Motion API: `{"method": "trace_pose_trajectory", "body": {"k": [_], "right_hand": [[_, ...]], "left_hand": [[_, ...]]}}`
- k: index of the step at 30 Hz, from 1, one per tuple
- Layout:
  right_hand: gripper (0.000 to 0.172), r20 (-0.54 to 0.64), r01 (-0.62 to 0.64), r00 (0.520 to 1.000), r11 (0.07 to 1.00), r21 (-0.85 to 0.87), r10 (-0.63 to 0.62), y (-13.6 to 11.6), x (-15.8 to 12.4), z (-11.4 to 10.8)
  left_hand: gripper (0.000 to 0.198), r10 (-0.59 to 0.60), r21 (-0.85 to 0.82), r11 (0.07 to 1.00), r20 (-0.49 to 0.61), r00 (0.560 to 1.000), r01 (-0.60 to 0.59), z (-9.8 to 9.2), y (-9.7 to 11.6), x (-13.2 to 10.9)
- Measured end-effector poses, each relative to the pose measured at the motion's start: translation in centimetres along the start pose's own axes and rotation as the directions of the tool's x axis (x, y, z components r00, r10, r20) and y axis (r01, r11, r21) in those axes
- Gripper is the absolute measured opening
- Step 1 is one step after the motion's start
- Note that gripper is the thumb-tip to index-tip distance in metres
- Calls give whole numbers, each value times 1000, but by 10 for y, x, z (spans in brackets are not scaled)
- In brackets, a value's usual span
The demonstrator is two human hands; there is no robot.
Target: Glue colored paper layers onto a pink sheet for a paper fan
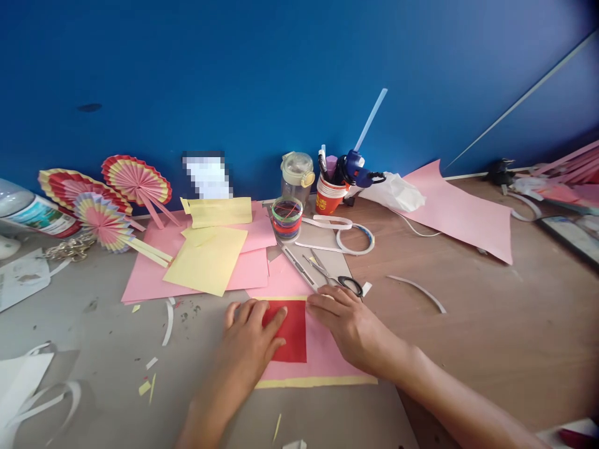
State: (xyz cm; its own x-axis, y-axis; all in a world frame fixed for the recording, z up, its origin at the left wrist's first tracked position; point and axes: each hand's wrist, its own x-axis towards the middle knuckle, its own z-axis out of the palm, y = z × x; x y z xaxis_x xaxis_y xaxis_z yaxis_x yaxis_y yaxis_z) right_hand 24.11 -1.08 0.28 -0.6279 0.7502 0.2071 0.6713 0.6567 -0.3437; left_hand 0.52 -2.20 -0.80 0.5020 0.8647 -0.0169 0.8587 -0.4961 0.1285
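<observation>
A red paper square (294, 340) lies on a larger pink sheet (327, 368) with yellow strips along its near and far edges. My left hand (253, 337) rests on the red paper's left part with its fingers spread, pressing it down. At the far right corner of the red square, the fingers of my right hand (349, 318) are bunched together on the paper's edge; their tips are partly hidden. Just beyond that hand are scissors (322, 269) with black handles and a utility knife (299, 267).
Pink sheets (150, 262) and yellow paper (206, 259) lie at the back left, near several folded paper fans (136, 178). A jar of coloured bands (287, 218), a clear bottle (297, 171) and a red cup of pens (330, 196) stand behind. White strips (416, 292) and scraps are scattered about.
</observation>
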Motion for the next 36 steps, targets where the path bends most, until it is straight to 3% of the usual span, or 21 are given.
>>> {"method": "trace_pose_trajectory", "body": {"k": [7, 13, 19, 22, 30, 36], "right_hand": [[35, -37, 48, 998, 991, -122, -53, 0, -14, 24], [43, -151, -48, 988, 988, -144, 26, 1, -13, 21], [42, -44, -116, 993, 973, -200, 109, 0, -7, 27], [37, -106, -202, 977, 956, -213, 183, 1, -9, 25], [36, -278, -240, 933, 971, -16, 226, 10, -24, 3], [30, -296, -417, 863, 908, 40, 410, 27, -26, -3]], "left_hand": [[37, 3, 3, 1000, -25, 1000, -3, 1, 0, 0], [39, 11, 14, 1000, -28, 1000, -11, 3, -1, 0], [38, 10, 13, 1000, -54, 999, -9, 4, -2, 0], [38, 15, 0, 1000, -61, 998, -15, 5, -3, 0], [35, -2, 6, 1000, -50, 999, 2, 6, -2, -1], [35, 9, 9, 1000, -70, 997, -9, 8, -4, -2]]}}
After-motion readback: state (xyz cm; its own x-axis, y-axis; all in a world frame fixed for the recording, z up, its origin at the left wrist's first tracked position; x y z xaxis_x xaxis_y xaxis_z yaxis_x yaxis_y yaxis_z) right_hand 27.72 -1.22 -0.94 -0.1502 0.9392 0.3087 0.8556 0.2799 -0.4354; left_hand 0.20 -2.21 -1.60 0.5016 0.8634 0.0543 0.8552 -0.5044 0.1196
